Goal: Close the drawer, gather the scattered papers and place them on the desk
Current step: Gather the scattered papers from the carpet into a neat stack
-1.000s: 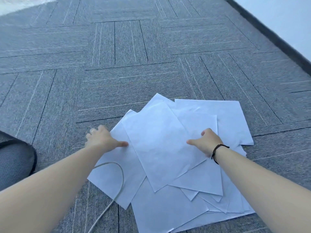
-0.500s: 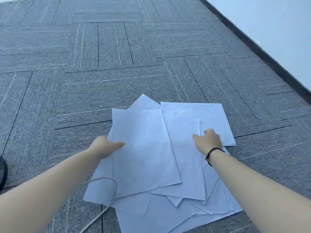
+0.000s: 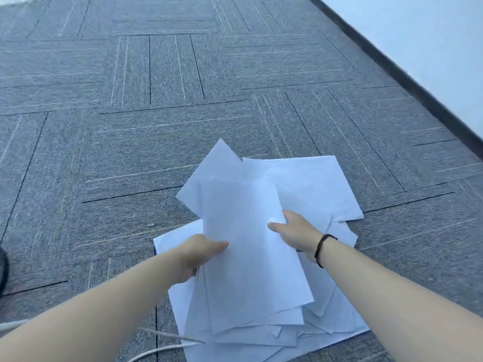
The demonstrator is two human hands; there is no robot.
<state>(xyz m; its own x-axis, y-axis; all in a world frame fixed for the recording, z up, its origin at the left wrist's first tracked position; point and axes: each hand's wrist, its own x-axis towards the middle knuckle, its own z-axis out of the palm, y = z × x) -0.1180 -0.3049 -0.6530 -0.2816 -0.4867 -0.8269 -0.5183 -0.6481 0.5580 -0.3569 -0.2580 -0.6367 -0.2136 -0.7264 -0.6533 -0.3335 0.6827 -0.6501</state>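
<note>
Several white papers (image 3: pixel 251 231) lie overlapped in a loose pile on the grey carpet, low in the middle of the head view. My left hand (image 3: pixel 198 254) grips the pile's left edge, thumb on top and fingers underneath. My right hand (image 3: pixel 295 233), with a black band at the wrist, pinches the right edge of the top sheets. The upper sheets are bunched together and raised between both hands; other sheets (image 3: pixel 313 186) still lie flat beneath and to the right. No drawer or desk is in view.
Grey carpet tiles (image 3: pixel 156 126) stretch ahead and to the left. A white wall with a dark skirting strip (image 3: pixel 407 77) runs along the right. A pale cord (image 3: pixel 162 348) lies by the pile's lower left. A dark object (image 3: pixel 3 267) shows at the left edge.
Both hands moved inward and pushed the spread sheets into a narrower stack. They now grip its edges, and the top sheets have lifted off the floor.
</note>
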